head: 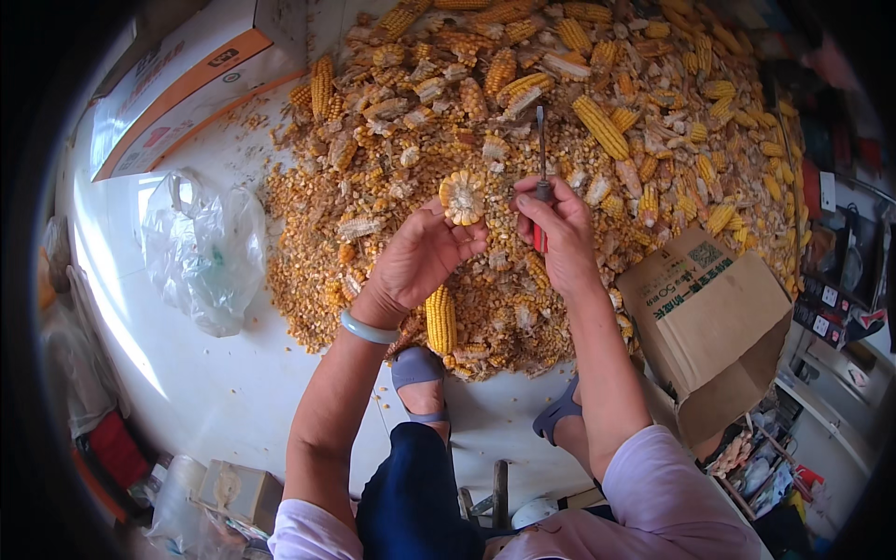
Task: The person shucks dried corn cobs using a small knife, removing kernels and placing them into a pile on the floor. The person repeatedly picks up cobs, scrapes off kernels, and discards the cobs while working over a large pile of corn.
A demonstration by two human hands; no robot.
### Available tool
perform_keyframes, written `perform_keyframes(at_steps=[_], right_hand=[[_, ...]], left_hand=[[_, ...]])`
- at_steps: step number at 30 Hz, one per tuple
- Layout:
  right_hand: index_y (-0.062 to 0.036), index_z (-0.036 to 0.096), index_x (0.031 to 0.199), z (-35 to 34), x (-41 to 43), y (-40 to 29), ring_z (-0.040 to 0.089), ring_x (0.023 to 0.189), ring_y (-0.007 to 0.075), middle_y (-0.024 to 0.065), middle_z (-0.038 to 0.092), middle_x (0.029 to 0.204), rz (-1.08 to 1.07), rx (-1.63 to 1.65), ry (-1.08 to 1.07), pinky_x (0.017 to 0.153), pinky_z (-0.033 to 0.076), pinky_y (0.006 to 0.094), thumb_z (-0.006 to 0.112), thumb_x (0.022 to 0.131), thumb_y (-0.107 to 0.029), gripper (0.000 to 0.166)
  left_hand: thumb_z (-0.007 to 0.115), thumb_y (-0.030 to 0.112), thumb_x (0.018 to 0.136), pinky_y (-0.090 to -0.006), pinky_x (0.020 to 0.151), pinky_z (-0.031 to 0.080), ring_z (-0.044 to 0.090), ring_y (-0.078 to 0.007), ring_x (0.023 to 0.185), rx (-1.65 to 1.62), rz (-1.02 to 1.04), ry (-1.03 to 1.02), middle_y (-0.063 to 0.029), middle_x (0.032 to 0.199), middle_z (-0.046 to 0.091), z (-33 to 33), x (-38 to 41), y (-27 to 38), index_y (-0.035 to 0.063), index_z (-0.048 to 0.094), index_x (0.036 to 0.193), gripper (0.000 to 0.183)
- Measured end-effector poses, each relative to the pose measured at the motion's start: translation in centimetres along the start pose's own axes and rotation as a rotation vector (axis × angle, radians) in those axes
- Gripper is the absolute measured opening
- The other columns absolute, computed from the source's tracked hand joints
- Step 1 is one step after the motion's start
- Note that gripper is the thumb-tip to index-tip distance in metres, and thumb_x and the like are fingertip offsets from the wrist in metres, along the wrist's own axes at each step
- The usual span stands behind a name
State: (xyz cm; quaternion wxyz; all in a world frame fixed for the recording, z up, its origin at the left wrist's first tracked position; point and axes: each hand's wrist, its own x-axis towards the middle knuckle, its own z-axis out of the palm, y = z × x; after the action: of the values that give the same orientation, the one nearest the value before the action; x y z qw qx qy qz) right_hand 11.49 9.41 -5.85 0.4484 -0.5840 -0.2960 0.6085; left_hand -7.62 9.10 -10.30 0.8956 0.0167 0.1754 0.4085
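Between the thumb and fingers of my left hand (pixel 434 245) is a piece of corn cob (pixel 462 198), its round cut or broken face turned up, yellow kernels around the pale core. A screwdriver (pixel 541 150) with a red and dark handle is gripped in my right hand (pixel 560 231), its metal blade pointing away from me. Both hands are above a wide heap of loose corn kernels (pixel 315 280) mixed with cobs. A whole yellow ear of corn (pixel 441 320) lies below my left hand, near my foot. Another full ear (pixel 600 127) rests beyond my right hand.
A clear plastic bag (pixel 203 252) lies on the white floor at the left, below a large printed carton (pixel 189 77). An open brown cardboard box (pixel 714 329) stands right of my right forearm. My sandalled feet are at the heap's near edge. A small box (pixel 238 493) sits lower left.
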Motion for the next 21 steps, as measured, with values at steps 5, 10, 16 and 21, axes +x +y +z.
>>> perform_keyframes(at_steps=[5,10,16,21], right_hand=[[-0.0086,0.065,0.102,0.5,-0.5,-0.9,0.050,0.059,0.0031,-0.0035,0.058,0.071,-0.038,-0.001,-0.022,0.050,0.036,0.0182,0.063,0.089,-0.013,0.013],[-0.0082,0.065,0.107,1.3,-1.3,-2.1,0.050,0.060,0.0030,-0.0033,0.060,0.075,0.033,-0.023,-0.068,0.051,0.038,0.0177,0.065,0.091,-0.019,0.019],[-0.0086,0.059,0.115,1.9,-2.1,-2.0,0.056,0.070,0.0051,0.0010,0.064,0.090,0.151,0.341,-0.136,0.059,0.045,0.0190,0.061,0.093,-0.016,0.023],[-0.0090,0.057,0.117,0.9,-1.9,-1.2,0.059,0.081,0.0098,0.0046,0.064,0.100,0.188,0.579,-0.235,0.065,0.049,0.0242,0.055,0.095,-0.015,0.022]], left_hand=[[0.060,0.025,0.091,-0.0362,0.090,0.049,0.060,-0.0187,0.097,0.050,-0.028,0.017,-0.0086,0.107,0.062,0.9,-0.1,-0.1,0.0042,0.051,0.123,0.039],[0.067,0.009,0.087,-0.0264,0.084,0.049,0.057,-0.0116,0.093,0.607,0.236,0.168,-0.0047,0.107,0.059,3.3,-0.3,-0.5,0.0027,0.051,0.120,0.037],[0.072,0.004,0.082,-0.0244,0.078,0.047,0.051,-0.0113,0.087,0.904,0.500,0.174,-0.0022,0.098,0.053,4.0,-0.5,-1.0,0.0003,0.052,0.121,0.044],[0.073,0.003,0.080,-0.0255,0.076,0.048,0.052,-0.0116,0.088,1.205,0.588,0.116,-0.0034,0.102,0.051,5.4,-1.1,-0.2,0.0004,0.052,0.124,0.049]])
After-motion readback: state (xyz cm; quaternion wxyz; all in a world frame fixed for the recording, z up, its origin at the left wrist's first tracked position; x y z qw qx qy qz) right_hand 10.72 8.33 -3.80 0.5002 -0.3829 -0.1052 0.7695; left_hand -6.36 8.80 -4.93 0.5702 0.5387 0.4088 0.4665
